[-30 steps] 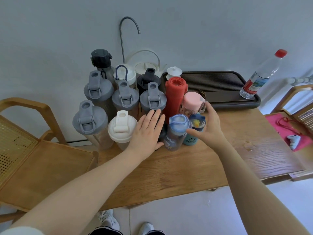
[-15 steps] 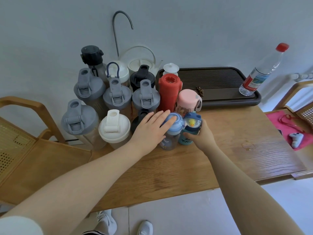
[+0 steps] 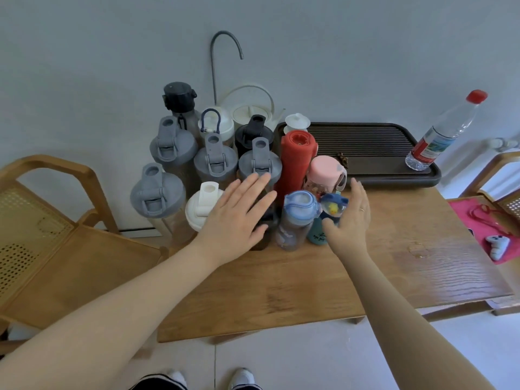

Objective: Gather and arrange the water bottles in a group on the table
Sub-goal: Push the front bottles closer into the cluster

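Several bottles stand packed together at the back left of the wooden table (image 3: 309,282): grey-lidded shakers (image 3: 156,192), a white-lidded shaker (image 3: 201,208), a tall red bottle (image 3: 295,161), a pink-lidded bottle (image 3: 323,171), a blue-lidded bottle (image 3: 298,213) and a small teal duck-lid bottle (image 3: 332,206). My left hand (image 3: 239,215) hovers flat with straight fingers over a dark bottle (image 3: 266,229) that it mostly hides. Just right of the teal bottle, my right hand (image 3: 351,218) is held with fingers straight, holding nothing. A clear red-capped plastic bottle (image 3: 447,128) stands apart at the far right.
A dark slatted tray (image 3: 365,147) lies at the back of the table, with the plastic bottle on its right end. A white kettle (image 3: 250,108) and curved spout stand against the wall. Wooden chairs flank the table; a pink cloth (image 3: 478,220) with a white controller lies right.
My left hand has lifted off the blue lid and shifted left. My right hand has let go of the teal bottle and opened beside it.
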Tool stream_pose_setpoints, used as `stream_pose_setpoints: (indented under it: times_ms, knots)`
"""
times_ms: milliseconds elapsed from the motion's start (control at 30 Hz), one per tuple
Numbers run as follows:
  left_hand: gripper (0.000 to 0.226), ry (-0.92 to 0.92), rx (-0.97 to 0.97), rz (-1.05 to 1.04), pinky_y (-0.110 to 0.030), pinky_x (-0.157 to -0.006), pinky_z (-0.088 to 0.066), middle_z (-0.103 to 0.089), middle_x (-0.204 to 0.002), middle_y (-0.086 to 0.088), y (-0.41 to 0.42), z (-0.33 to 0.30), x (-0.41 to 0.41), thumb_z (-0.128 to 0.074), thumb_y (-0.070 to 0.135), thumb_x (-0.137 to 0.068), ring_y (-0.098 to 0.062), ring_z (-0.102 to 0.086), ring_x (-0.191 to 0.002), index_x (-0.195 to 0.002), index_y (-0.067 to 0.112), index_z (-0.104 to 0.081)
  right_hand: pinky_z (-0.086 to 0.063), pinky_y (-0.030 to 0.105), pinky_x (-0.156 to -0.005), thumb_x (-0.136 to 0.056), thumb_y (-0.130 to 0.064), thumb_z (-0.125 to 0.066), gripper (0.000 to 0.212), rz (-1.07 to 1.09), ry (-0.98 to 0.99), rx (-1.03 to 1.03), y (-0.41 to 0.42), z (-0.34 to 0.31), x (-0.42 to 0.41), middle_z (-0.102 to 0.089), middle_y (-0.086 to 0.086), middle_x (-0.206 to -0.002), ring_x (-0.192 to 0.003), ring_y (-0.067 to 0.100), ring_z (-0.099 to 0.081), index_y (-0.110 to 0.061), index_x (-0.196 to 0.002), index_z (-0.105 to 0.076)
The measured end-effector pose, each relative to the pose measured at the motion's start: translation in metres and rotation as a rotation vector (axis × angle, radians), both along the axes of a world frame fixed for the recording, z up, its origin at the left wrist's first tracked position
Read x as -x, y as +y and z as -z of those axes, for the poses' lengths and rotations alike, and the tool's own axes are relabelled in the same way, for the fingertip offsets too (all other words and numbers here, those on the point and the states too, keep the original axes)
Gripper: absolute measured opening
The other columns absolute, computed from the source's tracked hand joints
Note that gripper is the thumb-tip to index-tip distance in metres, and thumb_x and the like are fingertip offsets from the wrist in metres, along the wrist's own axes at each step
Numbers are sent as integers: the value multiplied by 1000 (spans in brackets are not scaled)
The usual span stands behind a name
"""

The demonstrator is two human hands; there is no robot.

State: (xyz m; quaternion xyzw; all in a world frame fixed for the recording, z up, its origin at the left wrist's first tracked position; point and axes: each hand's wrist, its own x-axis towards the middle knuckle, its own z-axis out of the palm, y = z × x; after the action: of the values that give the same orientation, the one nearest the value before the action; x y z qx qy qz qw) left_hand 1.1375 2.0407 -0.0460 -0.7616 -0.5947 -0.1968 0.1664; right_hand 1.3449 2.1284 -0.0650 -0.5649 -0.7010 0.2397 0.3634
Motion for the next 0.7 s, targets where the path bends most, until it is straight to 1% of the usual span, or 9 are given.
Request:
stream_pose_setpoints:
  times_ms: [100,167,267,333,400,500,600,667,700]
  knots:
    - [56,60,-76,-148,-44,-111,-14,-31,-144,-16,-38,-10,37,-58,32,-76,-32,-24,-133,-127,10,-44,-10,45,-115,-71,-22,-52,73,-241,-180,-273,-30,-12,34,-25,15,-151,-141,29,-14,-11,-140,-29]
    - [69,72,-46,-256,-44,-111,-10,-25,-144,-18,-54,-8,60,-69,32,-70,-34,-20,-133,-128,8,-41,-10,46,-114,-74,-23,-58,69,-393,-354,-343,-48,-9,64,-28,12,-151,-140,27,-13,-15,-137,-33]
    - [80,71,89,-287,-44,-110,-11,-30,-143,-23,-65,-5,77,-81,32,-62,-35,-20,-133,-127,4,-44,-4,44,-113,-76,-22,-61,66,-482,-502,-351,-72,-4,94,-29,11,-151,-142,30,-18,-14,-137,-37]
    - [77,53,149,-236,-43,-112,-10,-35,-142,-22,-66,-8,72,-80,32,-63,-34,-21,-133,-126,5,-45,-2,43,-113,-79,-21,-60,60,-436,-482,-280,-78,-9,96,-29,11,-151,-142,31,-18,-13,-136,-40]
    - [69,16,164,-149,-44,-111,-17,-42,-140,-21,-62,-12,61,-77,31,-66,-32,-23,-132,-123,7,-48,-3,41,-114,-83,-20,-58,53,-347,-437,-231,-76,-17,87,-30,9,-151,-143,29,-17,-13,-133,-44]
    - [62,4,186,-25,-49,-104,-23,-47,-137,-20,-49,-14,37,-77,28,-67,-31,-28,-131,-121,7,-54,-13,40,-113,-84,-15,-57,43,-177,-336,-167,-62,-28,60,-36,8,-147,-139,29,-23,-12,-126,-50]
    - [64,-19,253,28,-49,-101,-33,-51,-134,-19,-30,-10,12,-80,27,-64,-35,-45,-126,-120,5,-57,-23,40,-110,-85,-10,-56,43,-34,-231,-51,-29,-34,28,-37,13,-145,-135,31,-30,-4,-126,-48]
    - [65,-64,306,53,-50,-101,-37,-47,-137,-20,-12,-10,-6,-78,25,-67,-37,-44,-127,-124,3,-54,-28,39,-109,-87,-10,-54,45,-28,-171,28,4,-36,12,-37,16,-144,-133,32,-32,-2,-130,-44]
    - [66,-85,334,59,-49,-105,-33,-40,-143,-20,-1,-10,-14,-74,26,-73,-36,-37,-132,-130,4,-49,-28,36,-108,-88,-9,-53,45,-35,-164,50,21,-35,6,-37,17,-143,-133,32,-33,-1,-131,-43]
